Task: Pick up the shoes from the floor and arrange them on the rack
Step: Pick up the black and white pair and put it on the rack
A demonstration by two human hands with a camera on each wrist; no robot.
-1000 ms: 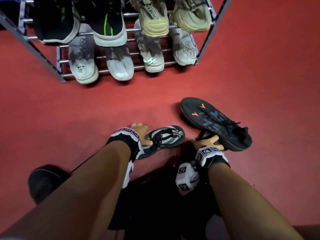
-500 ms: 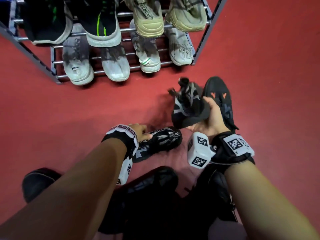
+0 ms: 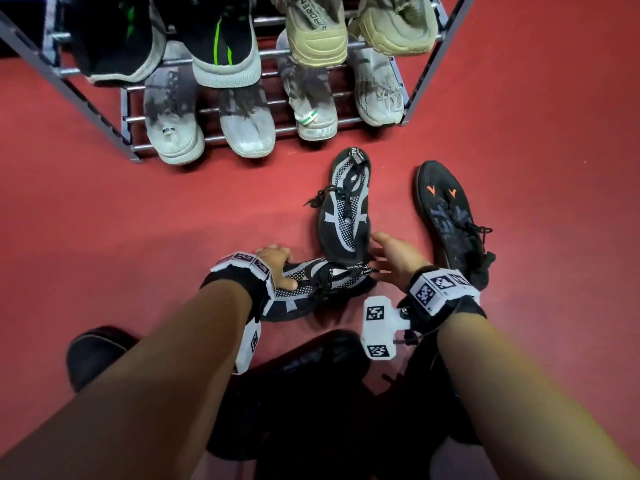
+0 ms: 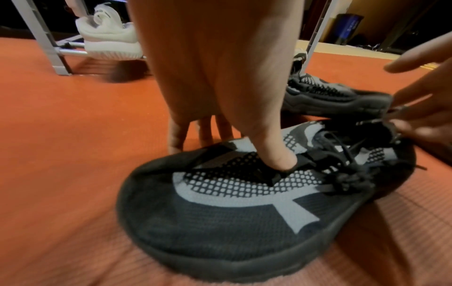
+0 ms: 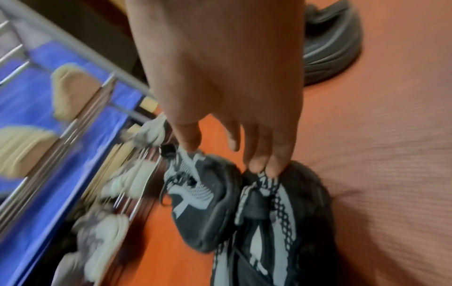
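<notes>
Two black-and-grey mesh shoes lie on the red floor. The near shoe [image 3: 304, 296] [image 4: 232, 203] lies crosswise; my left hand [image 3: 280, 268] [image 4: 234, 151] grips it, thumb pressed on its upper and fingers over the far side. The second shoe [image 3: 344, 209] [image 4: 330, 96] [image 5: 195, 197] lies flat with its toe toward the rack [image 3: 97, 109]. My right hand [image 3: 388, 254] [image 5: 244, 154] is open, its straight fingertips touching that shoe's heel end. A black shoe with orange marks [image 3: 450, 216] [image 5: 330, 48] lies to the right of my right hand.
The grey metal rack holds pale grey, black-and-green and beige shoes on two tiers. Its leg [image 4: 49, 48] stands left of my hand. Dark clothing and a dark rounded shape [image 3: 93, 355] fill the bottom of the head view. Red floor stretches left and right.
My right hand lifted the second black-and-grey shoe, set it on the floor pointing at the rack, and let go. My left hand has stayed on the near shoe.
</notes>
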